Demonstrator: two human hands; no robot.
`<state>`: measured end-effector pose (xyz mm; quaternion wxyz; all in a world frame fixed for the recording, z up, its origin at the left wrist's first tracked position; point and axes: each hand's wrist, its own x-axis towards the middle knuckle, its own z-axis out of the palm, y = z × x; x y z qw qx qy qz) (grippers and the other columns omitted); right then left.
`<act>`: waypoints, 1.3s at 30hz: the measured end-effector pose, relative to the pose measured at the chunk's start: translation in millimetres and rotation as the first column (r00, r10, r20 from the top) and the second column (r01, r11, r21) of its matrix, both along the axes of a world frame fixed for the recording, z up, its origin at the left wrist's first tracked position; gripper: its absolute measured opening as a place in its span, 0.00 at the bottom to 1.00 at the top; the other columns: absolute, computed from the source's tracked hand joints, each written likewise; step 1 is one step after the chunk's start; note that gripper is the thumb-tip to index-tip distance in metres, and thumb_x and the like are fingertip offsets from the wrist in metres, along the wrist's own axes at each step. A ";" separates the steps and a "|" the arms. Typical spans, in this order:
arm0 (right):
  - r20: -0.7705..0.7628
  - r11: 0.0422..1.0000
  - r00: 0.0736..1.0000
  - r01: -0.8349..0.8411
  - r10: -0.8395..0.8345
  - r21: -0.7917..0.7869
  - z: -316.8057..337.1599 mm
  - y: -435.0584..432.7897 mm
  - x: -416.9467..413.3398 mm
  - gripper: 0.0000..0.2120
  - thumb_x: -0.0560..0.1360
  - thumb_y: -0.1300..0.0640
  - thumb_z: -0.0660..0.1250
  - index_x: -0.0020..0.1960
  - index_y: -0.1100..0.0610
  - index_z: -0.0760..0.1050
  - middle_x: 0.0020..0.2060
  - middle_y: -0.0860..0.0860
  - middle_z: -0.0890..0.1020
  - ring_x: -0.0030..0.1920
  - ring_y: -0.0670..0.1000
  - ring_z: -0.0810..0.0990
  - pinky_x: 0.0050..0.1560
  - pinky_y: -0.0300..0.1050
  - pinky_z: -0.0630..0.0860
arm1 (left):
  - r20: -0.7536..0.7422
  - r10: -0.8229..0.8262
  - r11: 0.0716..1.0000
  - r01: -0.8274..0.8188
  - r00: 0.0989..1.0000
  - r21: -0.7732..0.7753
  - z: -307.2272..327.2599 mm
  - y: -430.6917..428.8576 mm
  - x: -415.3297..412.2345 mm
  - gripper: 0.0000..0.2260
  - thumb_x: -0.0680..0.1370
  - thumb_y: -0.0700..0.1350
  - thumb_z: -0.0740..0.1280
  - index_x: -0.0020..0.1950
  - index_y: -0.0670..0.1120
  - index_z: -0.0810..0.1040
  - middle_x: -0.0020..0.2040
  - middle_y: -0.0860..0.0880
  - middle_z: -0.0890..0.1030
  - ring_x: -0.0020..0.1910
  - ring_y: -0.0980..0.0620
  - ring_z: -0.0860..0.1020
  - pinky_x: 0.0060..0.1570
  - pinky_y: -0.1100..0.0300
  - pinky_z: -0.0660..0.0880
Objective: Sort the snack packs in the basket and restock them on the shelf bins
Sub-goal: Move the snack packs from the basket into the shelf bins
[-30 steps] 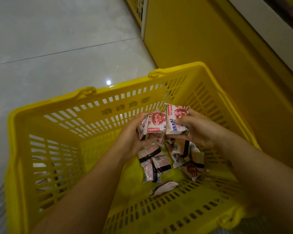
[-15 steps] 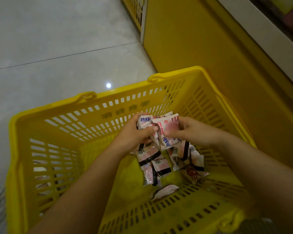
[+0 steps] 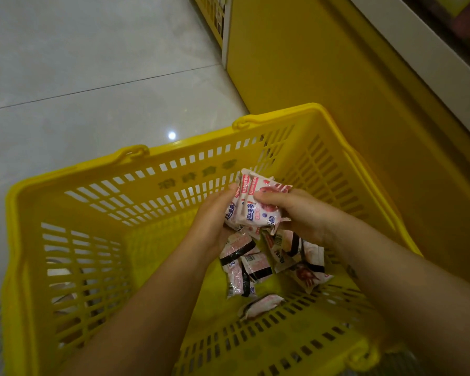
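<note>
Several pink-and-white snack packs [image 3: 255, 210] are being held as one stack above the middle of the yellow shopping basket [image 3: 190, 143], with both hands working on them. The left hand [image 3: 212, 223] is cupping the stack from the left, its fingers curling round the edge. The right hand [image 3: 301, 215] is pinching it from the right, thumb pressing across the front face. Judgement: matching packs are being gathered so they can go to a shelf bin in one trip. Loose snack packs [image 3: 244, 270] are lying on the basket floor beneath the hands, with a lone pack [image 3: 261, 305] nearer. The basket is standing on the tiled floor [image 3: 92, 63], just beside the yellow shelf base [image 3: 323, 90]. Against the frame one second earlier, the held packs are no longer fanned apart but are being squared together. The loose heap is lying unchanged.
</note>
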<state>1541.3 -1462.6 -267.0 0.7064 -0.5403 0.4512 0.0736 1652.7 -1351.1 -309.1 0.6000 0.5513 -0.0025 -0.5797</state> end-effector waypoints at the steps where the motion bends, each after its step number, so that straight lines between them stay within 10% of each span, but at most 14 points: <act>1: -0.027 0.998 0.999 -0.036 0.034 -0.050 -0.3 2.1 0.7 0.11 0.73 0.53 0.71 0.54 0.54 0.78 0.45 0.50 0.86 0.47 0.51 0.82 0.52 0.49 0.75 | -0.003 0.020 0.999 -0.020 1.000 0.033 -3.4 1.2 1.3 0.18 0.79 0.50 0.63 0.65 0.42 0.73 0.56 0.39 0.81 0.53 0.40 0.81 0.51 0.47 0.78; 8: -0.023 0.999 1.000 0.004 -0.003 0.042 -0.3 1.1 -2.5 0.19 0.70 0.61 0.74 0.58 0.54 0.71 0.42 0.53 0.86 0.39 0.50 0.86 0.33 0.41 0.79 | -0.040 0.054 0.997 -0.051 0.998 0.061 -13.6 9.2 5.0 0.15 0.82 0.42 0.61 0.68 0.47 0.71 0.51 0.43 0.84 0.46 0.45 0.84 0.39 0.51 0.81; 16: -0.049 0.993 0.997 -0.059 0.054 -0.104 -6.4 21.7 1.1 0.11 0.80 0.43 0.57 0.55 0.46 0.74 0.41 0.41 0.83 0.39 0.40 0.82 0.37 0.36 0.75 | 0.180 -0.278 0.961 0.275 0.944 0.040 -8.3 7.6 -5.3 0.44 0.62 0.69 0.72 0.74 0.65 0.56 0.71 0.47 0.70 0.59 0.45 0.79 0.57 0.42 0.77; 22: -0.094 0.978 0.983 -0.167 0.156 -0.122 -2.5 10.4 -0.3 0.26 0.79 0.36 0.46 0.59 0.49 0.76 0.54 0.55 0.82 0.47 0.50 0.79 0.47 0.45 0.76 | 0.216 -0.279 0.959 0.284 0.936 0.010 -15.2 8.9 -1.1 0.41 0.66 0.58 0.73 0.75 0.60 0.56 0.63 0.45 0.77 0.51 0.46 0.83 0.49 0.47 0.80; 26: -0.394 0.767 0.856 -0.490 0.334 -0.415 -16.1 -26.8 -27.2 0.19 0.81 0.49 0.58 0.70 0.53 0.66 0.63 0.54 0.75 0.57 0.50 0.77 0.55 0.45 0.75 | 0.314 -0.236 0.972 0.216 0.920 0.097 -25.4 18.3 7.5 0.33 0.73 0.53 0.72 0.73 0.58 0.59 0.58 0.46 0.80 0.44 0.51 0.84 0.36 0.57 0.80; 34: -0.775 0.172 0.335 -0.942 0.536 -0.288 -57.4 -6.4 -47.0 0.32 0.73 0.47 0.69 0.74 0.44 0.60 0.74 0.53 0.56 0.65 0.57 0.71 0.54 0.47 0.74 | 0.419 -0.199 0.961 0.091 0.886 0.263 -52.4 44.5 15.0 0.38 0.73 0.53 0.72 0.77 0.55 0.55 0.65 0.45 0.75 0.53 0.46 0.81 0.55 0.45 0.78; 36: -0.766 0.188 0.423 -0.905 0.484 -0.382 -57.2 -8.0 -45.9 0.26 0.72 0.46 0.70 0.68 0.48 0.69 0.70 0.52 0.63 0.59 0.54 0.75 0.51 0.45 0.77 | 0.439 -0.212 0.954 0.088 0.873 0.285 -56.2 49.8 16.0 0.38 0.73 0.53 0.72 0.77 0.55 0.55 0.64 0.45 0.75 0.52 0.47 0.81 0.53 0.47 0.79; 39: -0.539 0.495 0.721 -0.692 0.436 -0.526 -50.2 -19.9 -47.0 0.13 0.70 0.54 0.73 0.49 0.54 0.71 0.51 0.51 0.74 0.48 0.51 0.77 0.42 0.39 0.76 | 0.461 -0.198 0.954 0.062 0.865 0.294 -62.2 54.8 19.4 0.37 0.73 0.53 0.72 0.77 0.53 0.55 0.63 0.45 0.75 0.50 0.49 0.81 0.46 0.55 0.80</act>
